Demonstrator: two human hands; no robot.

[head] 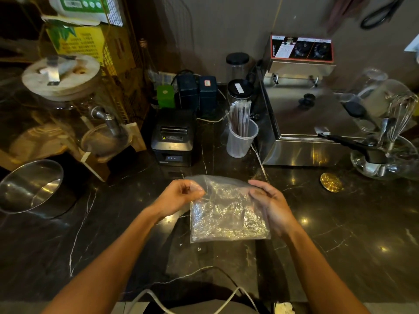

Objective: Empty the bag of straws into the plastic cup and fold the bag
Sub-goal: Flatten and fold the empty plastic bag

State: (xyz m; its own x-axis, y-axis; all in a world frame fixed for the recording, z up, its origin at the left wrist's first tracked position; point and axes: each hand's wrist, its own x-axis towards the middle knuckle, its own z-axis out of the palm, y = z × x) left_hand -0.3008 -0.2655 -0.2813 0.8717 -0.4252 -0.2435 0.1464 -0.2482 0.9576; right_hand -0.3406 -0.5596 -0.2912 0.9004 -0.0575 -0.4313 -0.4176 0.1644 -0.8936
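Over the dark marble bench (340, 234), a person holds the empty clear bag (226, 214) by its upper edge: left hand (181, 196) pinching the corner at 9 o'clock, right hand (269, 200) with fingers closed on the side at 3 o'clock. The bag hangs toward 6 o'clock, its fold line running between both hands, equally near. Farther off at 12 o'clock, straws (240, 118) stand in the plastic cup (241, 141). The receipt printer (173, 137) carries a warning sticker, unreadable.
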